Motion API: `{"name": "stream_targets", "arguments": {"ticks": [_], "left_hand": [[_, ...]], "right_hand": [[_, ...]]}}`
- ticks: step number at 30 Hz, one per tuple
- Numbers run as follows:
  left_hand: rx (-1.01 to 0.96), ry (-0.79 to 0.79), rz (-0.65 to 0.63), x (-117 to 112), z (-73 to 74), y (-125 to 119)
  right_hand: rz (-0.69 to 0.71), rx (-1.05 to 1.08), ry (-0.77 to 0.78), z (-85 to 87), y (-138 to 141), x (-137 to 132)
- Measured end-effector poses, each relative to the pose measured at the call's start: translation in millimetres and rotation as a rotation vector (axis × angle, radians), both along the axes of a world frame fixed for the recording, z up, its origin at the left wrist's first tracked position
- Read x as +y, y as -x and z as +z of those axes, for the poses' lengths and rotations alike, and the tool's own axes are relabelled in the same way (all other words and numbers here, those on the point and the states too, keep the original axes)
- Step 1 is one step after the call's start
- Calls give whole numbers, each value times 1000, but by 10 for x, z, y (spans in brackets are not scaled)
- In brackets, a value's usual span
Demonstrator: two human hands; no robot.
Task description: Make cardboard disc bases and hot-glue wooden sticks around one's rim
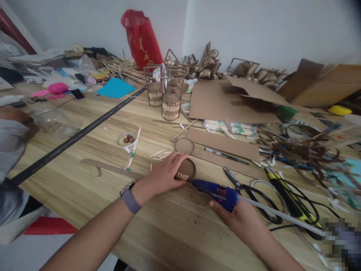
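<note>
My left hand [162,174], with a watch on its wrist, curls round the left side of a round cardboard piece [189,167] with a ridged rim. Short wooden sticks [182,176] stand in a row along its near edge, between my thumb and fingers. In my right hand [239,212] is a blue hot glue gun [217,192], its nozzle just right of the round piece. A long clear glue stick [278,212] juts from its back. A second cardboard disc [184,145] lies just beyond, and loose short sticks [161,154] lie beside my left fingers.
Scissors [239,184] and a black-yellow tool [290,195] lie right of the glue gun. Cardboard strips [222,143] and a pen [225,155] lie ahead. Finished stick baskets [171,107] stand farther back. A tape roll [126,139] holds brown balls. Another person's arm [11,131] is at left.
</note>
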State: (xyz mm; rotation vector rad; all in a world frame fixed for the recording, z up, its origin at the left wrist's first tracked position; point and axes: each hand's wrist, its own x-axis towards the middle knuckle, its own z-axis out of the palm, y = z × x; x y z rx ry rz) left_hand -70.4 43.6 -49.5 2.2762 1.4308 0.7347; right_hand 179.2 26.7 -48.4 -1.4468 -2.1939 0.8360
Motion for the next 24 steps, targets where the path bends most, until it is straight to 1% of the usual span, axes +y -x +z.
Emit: {"name": "stream_targets", "arguments": {"ticks": [4,9,11,13,16,18,20,22,24], "left_hand": [[7,4,4,-8,24,-6],[24,34,11,3,16,-12],[29,54,9,12,16,1],[20,73,-3,20,38,37],[-37,76,-13,32,108,139],[-89,26,46,52,154,226],[-75,-78,185,85,171,306],[72,-159,318,121,158,364],[254,-159,369,143,136,392]], "right_hand": [[-20,11,17,4,14,-6],[-101,73,49,93,34,56],[-136,118,84,129,31,93],[-168,170,200,151,23,120],[-223,304,430,167,7,146],[-227,382,497,181,-9,165],[-207,378,480,200,-36,189],[-183,307,405,216,-73,216],[-178,216,265,217,-112,238]]}}
